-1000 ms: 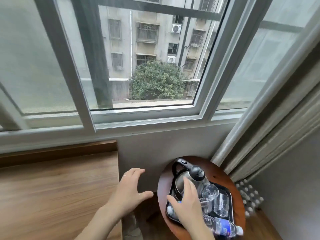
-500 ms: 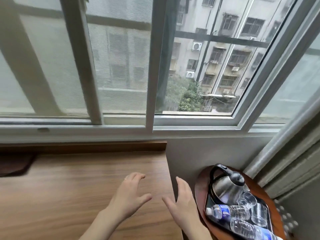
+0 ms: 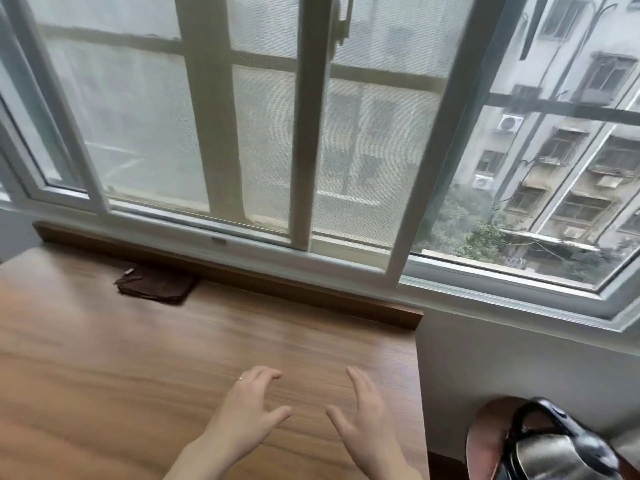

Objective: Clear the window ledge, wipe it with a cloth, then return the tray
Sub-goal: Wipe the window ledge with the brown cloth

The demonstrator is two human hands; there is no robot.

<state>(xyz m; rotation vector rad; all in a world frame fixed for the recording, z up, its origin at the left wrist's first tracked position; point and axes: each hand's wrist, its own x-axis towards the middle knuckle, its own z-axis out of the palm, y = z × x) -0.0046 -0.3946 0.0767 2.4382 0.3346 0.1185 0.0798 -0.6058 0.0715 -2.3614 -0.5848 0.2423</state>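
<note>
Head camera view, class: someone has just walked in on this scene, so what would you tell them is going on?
A person stands at a wide wooden window ledge, both bare hands open above it and holding nothing: left hand, right hand. A folded dark brown cloth lies untouched at the back of the ledge, below the window frame. At the lower right, a steel kettle with a black handle sits on a round reddish-brown side table. Wiping has not started yet.

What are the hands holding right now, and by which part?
Nothing. The left hand and right hand are both open and empty above the wooden ledge.
</note>
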